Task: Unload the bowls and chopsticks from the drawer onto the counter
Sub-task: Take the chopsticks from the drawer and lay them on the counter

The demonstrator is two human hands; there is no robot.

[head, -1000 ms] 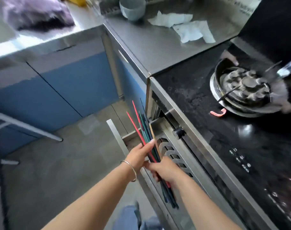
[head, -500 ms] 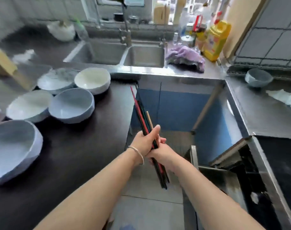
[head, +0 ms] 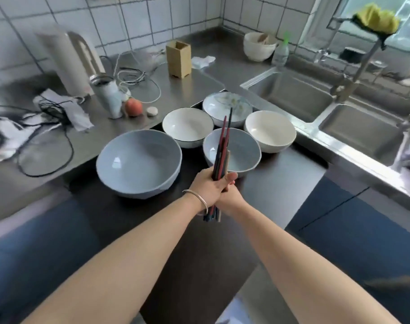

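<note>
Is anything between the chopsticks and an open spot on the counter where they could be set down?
Both hands hold the chopsticks above the small blue bowl. The five bowls crowd the dark counter ahead; bare surface lies right of them, with nothing visible in between.
</note>
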